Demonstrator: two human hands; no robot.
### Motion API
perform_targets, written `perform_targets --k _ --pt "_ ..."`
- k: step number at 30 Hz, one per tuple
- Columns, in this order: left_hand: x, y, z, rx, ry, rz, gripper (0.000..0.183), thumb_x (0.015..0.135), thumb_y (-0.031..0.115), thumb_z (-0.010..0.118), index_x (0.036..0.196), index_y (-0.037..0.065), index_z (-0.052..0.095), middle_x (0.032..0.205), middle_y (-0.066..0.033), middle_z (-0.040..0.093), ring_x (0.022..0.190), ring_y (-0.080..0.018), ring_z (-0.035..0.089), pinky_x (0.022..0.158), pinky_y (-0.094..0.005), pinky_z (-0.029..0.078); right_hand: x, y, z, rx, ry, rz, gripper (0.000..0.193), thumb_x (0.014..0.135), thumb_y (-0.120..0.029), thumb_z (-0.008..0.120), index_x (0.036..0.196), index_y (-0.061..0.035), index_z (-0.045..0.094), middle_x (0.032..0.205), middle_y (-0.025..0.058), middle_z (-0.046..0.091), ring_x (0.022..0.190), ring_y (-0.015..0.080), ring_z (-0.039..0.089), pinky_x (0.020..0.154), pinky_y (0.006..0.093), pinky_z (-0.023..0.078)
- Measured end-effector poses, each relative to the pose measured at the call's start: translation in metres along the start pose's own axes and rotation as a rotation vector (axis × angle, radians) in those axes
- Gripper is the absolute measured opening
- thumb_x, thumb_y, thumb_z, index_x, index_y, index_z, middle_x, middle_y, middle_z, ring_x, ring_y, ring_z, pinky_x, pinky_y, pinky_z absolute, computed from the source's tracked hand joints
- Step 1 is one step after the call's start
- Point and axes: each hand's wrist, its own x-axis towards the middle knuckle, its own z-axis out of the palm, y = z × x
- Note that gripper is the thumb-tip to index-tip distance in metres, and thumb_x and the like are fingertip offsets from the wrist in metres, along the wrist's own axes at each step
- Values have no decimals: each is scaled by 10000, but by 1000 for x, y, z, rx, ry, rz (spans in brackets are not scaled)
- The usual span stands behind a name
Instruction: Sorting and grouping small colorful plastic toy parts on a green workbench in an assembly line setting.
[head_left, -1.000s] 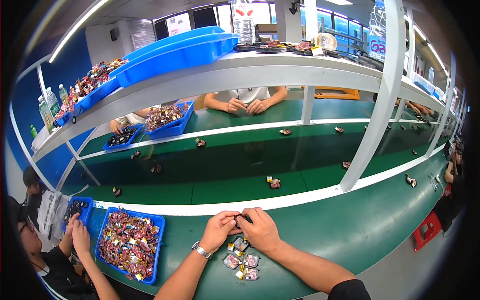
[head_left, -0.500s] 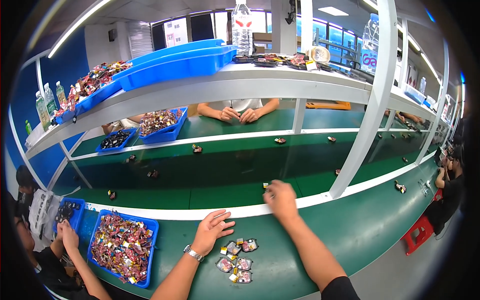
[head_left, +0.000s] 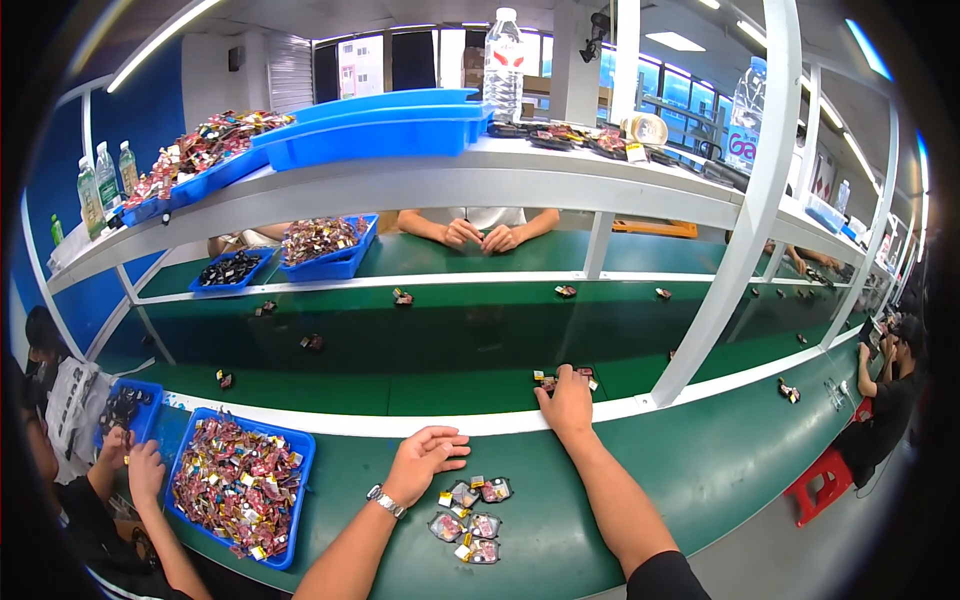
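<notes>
My right hand (head_left: 568, 405) reaches over the white rail to the green belt. Its fingers are over small electronic assemblies (head_left: 547, 381) with reddish boards and a white-and-yellow tab; the fingertips are hidden, so any grip does not show. My left hand (head_left: 428, 462), a metal watch on its wrist, hovers open over the near green bench (head_left: 580, 500), fingers stretched and holding nothing. Just right of it lies a cluster of several black-rimmed assemblies (head_left: 485, 525) with clear faces, reddish parts and small yellow-white tabs.
A blue bin (head_left: 308, 470) heaped with reddish parts stands left. Beside it, a co-worker's hands (head_left: 140, 465) work near a smaller blue bin (head_left: 152, 408). A slanting white post (head_left: 725, 235) and overhead shelf (head_left: 400, 190) frame the belt. Another person's hands (head_left: 480, 237) are across.
My right hand has shifted slightly, and assemblies now show on both sides of its fingers. My left hand stays nearly still. The left co-worker's hands have moved apart.
</notes>
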Motion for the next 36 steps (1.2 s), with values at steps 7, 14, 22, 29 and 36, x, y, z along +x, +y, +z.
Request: perform_targets --k 7,14,22,29,36 --pt "-3 3 -2 22 12 -50 306 1018 153 467 1252 -38 515 1156 -170 629 927 -167 633 806 -296 554 -36 -42 -45 596 -227 -267 322 768 -117 734 1057 -62 604 1038 96 644 984 279 594 883 376 491" --pt "-5 1 -13 -113 -265 -245 356 1036 272 450 1232 -4 561 1053 -83 619 868 -145 610 748 -288 536 -64 -80 -72 720 -614 -560 484 803 -91 718 1248 -70 529 1237 120 585 1214 306 528 1001 392 449" --pt "-5 5 0 -80 -147 -101 361 1018 139 456 1354 5 457 1222 -129 584 1060 -207 624 901 -335 554 -72 -82 -60 607 -275 -696 354 744 7 617 1091 -55 646 1209 130 597 1123 319 558 954 417 476" --pt "-4 -1 4 -4 -119 -72 329 1006 85 457 1325 6 459 1208 -132 585 1097 -202 614 935 -340 553 -72 -82 -53 552 -279 -717 258 757 -70 685 1012 -58 647 1226 125 569 1141 324 540 955 420 463" --pt "-5 0 2 21 -132 -83 323 1001 49 451 1320 9 469 1229 -132 585 1115 -193 603 933 -327 552 -74 -80 -47 581 -310 -735 158 762 -74 709 917 -72 677 1219 110 565 1145 321 533 951 409 465"
